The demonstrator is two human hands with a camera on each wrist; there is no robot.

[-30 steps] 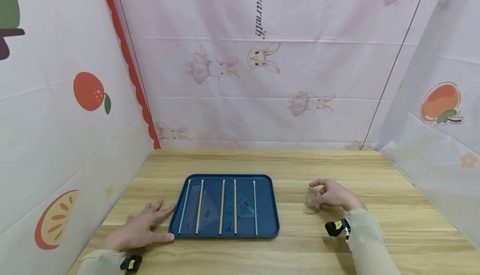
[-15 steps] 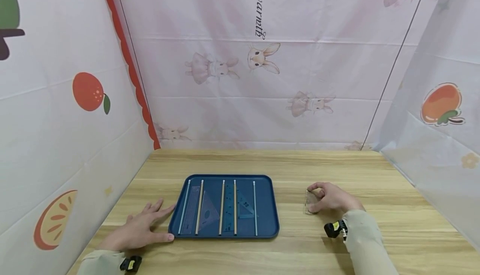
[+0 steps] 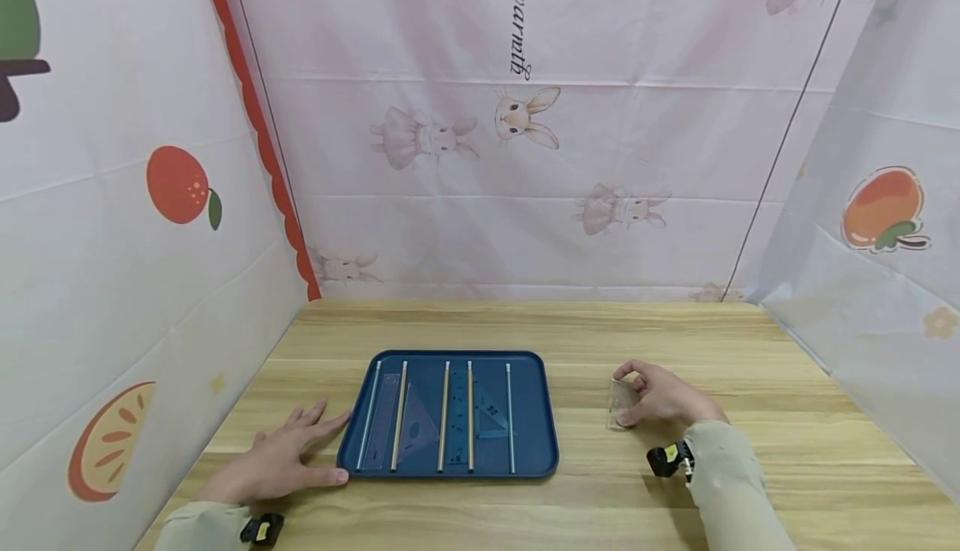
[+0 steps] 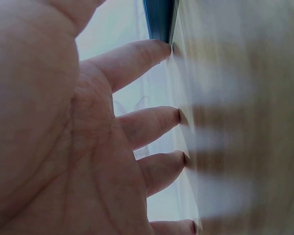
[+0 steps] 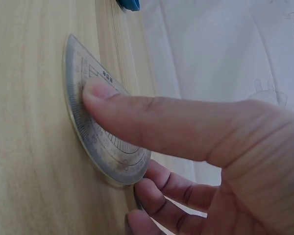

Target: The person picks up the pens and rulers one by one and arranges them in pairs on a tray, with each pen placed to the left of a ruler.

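My right hand (image 3: 666, 397) pinches a clear half-round protractor (image 3: 619, 405) above or on the table, right of the tray. In the right wrist view the thumb lies across the face of the protractor (image 5: 132, 165), and other fingertips are at its lower edge. The protractor stands tilted there; whether it touches the table I cannot tell. My left hand (image 3: 281, 455) rests on the table with spread fingers, its index finger and thumb at the left edge of the blue tray (image 3: 536, 418). The left wrist view shows the index fingertip against the tray's corner (image 4: 160, 19).
On the tray lie several pencils (image 3: 444, 418), a clear ruler (image 3: 386, 422), a clear set square (image 3: 417, 426), a blue ruler (image 3: 458, 418) and a blue set square (image 3: 491, 422). Printed cloth walls (image 3: 480, 234) enclose the table (image 3: 600, 501) behind and at both sides.
My right fingers have closed on the protractor and turned it so its straight edge faces the tray. The left hand and the tray have stayed put.
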